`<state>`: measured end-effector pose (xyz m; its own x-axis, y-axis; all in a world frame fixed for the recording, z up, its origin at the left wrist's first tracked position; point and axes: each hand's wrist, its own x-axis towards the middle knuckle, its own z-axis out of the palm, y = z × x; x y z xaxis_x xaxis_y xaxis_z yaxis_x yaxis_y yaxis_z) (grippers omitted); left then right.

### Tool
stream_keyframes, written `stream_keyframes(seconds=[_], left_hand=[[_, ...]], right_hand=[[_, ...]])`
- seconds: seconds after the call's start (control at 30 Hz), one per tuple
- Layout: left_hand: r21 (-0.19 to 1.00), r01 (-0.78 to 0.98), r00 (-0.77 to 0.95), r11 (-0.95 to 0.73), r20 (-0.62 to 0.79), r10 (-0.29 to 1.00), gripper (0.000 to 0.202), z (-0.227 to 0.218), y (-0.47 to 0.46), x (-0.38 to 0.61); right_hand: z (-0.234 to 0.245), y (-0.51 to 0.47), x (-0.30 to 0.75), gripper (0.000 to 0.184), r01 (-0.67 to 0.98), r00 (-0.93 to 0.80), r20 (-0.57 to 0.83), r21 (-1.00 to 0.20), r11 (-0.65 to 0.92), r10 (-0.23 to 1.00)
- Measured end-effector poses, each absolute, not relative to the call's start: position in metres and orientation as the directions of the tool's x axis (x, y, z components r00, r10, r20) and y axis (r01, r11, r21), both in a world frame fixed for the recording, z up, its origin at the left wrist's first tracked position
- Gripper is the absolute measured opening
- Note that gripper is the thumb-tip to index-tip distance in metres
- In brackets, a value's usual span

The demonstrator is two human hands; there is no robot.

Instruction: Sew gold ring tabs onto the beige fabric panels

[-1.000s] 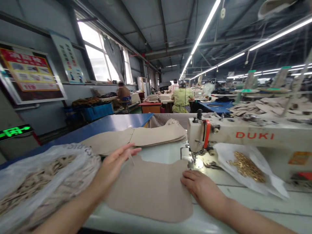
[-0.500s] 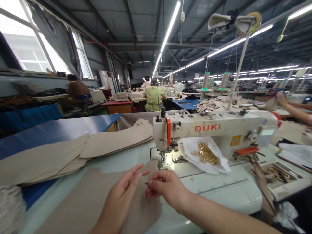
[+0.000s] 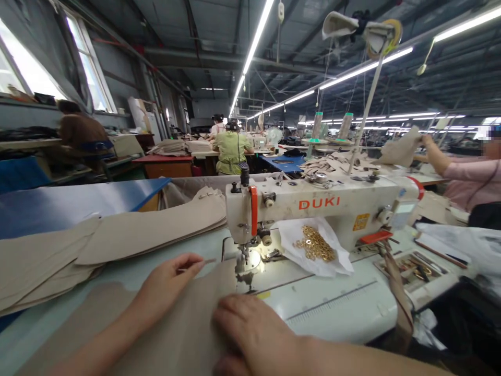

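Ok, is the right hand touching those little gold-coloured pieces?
No, the right hand is at the beige piece, while the gold-coloured pieces lie apart from it on a white sheet.

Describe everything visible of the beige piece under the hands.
The beige piece is plain and smooth, like fabric or thin leather. It lies spread on the pale tabletop, its far edge curving at left, a corner near the sewing machine. The blurred right hand appears to rest on it; the left hand overlaps it.

Pale green table [image 3: 133,269]: sewing machine [image 3: 282,206], stacked beige panels [image 3: 156,230], single panel [image 3: 191,308]
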<state>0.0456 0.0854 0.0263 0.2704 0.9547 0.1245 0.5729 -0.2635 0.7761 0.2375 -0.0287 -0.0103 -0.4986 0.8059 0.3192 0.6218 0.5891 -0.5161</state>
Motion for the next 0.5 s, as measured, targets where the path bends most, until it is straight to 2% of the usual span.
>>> stream_keyframes(seconds=[0.1,0.23,0.37,0.5], left_hand=[[0.751,0.606,0.263,-0.263,0.124,0.957,0.029,0.009,0.09,0.045],[0.739,0.622,0.287,-0.259,0.093,0.954,0.029,-0.003,0.084,0.049],[0.723,0.65,0.258,-0.233,0.079,0.963,0.03,0.0,0.08,0.051],[0.701,0.678,0.237,-0.222,0.078,0.968,0.03,0.003,0.078,0.053]], right_hand=[[-0.016,-0.033,0.245,0.058,0.644,-0.657,0.249,-0.303,0.702,0.711],[-0.022,-0.027,0.25,0.062,0.665,-0.688,0.285,-0.12,0.737,0.667],[-0.026,-0.024,0.247,0.059,0.667,-0.7,0.331,-0.015,0.745,0.633],[-0.019,-0.029,0.255,0.042,0.656,-0.701,0.377,0.008,0.755,0.605]])
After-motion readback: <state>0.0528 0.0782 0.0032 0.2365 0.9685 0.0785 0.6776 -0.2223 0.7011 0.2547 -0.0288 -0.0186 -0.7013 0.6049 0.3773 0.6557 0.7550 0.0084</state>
